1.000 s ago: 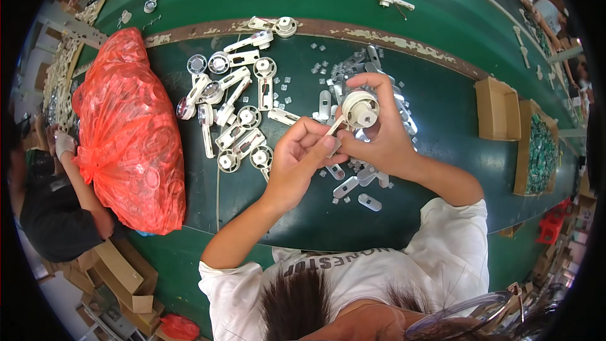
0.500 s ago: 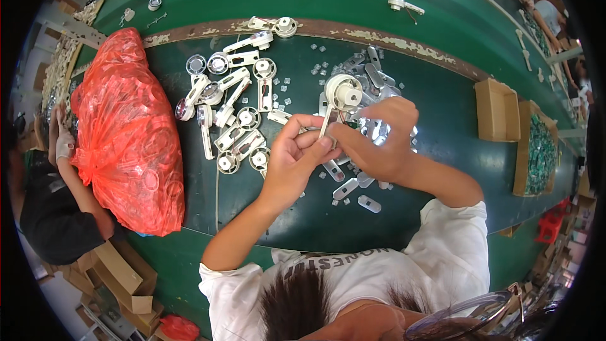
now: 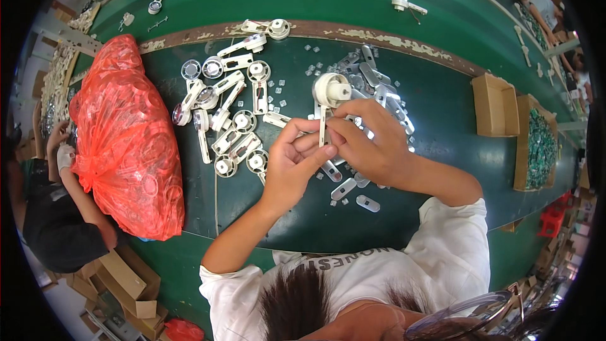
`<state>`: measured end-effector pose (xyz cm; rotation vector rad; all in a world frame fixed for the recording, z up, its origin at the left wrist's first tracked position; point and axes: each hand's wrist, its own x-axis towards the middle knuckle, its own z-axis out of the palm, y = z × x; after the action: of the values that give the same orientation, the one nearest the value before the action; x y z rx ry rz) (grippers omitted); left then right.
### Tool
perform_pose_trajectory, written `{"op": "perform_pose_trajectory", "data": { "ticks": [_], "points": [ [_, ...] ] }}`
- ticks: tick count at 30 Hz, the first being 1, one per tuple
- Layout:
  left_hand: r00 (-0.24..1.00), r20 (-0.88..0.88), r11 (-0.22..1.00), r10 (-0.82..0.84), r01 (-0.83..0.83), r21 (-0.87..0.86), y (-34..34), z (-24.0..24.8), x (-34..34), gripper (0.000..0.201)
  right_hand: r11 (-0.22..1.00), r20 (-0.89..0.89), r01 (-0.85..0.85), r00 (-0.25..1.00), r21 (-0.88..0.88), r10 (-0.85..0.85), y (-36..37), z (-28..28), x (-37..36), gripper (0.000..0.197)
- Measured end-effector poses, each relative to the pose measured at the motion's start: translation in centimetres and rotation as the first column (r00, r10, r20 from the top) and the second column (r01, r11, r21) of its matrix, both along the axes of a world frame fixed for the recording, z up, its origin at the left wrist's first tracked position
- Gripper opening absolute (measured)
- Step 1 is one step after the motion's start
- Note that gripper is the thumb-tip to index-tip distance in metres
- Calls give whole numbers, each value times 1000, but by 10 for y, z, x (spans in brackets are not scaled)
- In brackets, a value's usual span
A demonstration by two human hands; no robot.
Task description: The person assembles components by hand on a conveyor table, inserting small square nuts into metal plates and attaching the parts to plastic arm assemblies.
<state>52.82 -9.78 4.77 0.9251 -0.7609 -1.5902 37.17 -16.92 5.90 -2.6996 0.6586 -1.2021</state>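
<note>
Both hands meet over the middle of the green worktable. My left hand [image 3: 291,163] is closed on the handle of a white plastic housing with a round head [image 3: 332,90], its head pointing away from me. My right hand [image 3: 374,142] pinches the same handle from the other side; whether its fingers also hold a small part is hidden. Grey oval covers [image 3: 368,203] and small clear pieces [image 3: 307,47] are scattered around and beyond my right hand. More white round-headed housings [image 3: 257,71] lie in a loose group to the left.
A full red plastic bag [image 3: 129,145] stands at the left. At the right are a cardboard box [image 3: 495,107] and another box of green parts [image 3: 536,145]. Beyond the brown ledge [image 3: 391,43], a green belt [image 3: 353,0] carries several housings. Co-workers' arms [image 3: 79,183] show at the edges.
The housing has turned more upright, edge-on, its head shifting slightly left. My right hand has come down and in, with its fingers now against the handle.
</note>
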Motion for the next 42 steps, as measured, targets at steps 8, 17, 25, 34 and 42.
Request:
{"op": "perform_pose_trajectory", "data": {
  "ticks": [8, 17, 25, 34, 42],
  "points": [
    [1000, 11, 999, 18, -18, -27, 2, 3, -4, 28, 996, -41, -49, 998, 73, 52, -7, 5, -2, 22],
    [995, 92, 984, 23, -7, -176, 1, -4, -5, 27, 994, -26, -9, 1000, 106, 12, -2, 6, -2, 19],
    [999, -9, 988, 52, -53, -148, 1, -3, -9, 25, 986, 28, -26, 999, 164, 22, -3, 12, -1, 21],
    [995, -30, 993, 95, -96, -62, 0, -1, -3, 28, 908, 324, -166, 945, 385, 35, -10, -3, 7, 41],
    [991, -136, 1000, -15, 17, 16, 3, 4, -7, 37, 483, 378, -365, 923, 796, 73, -22, 4, -4, 47]
  ]
}}
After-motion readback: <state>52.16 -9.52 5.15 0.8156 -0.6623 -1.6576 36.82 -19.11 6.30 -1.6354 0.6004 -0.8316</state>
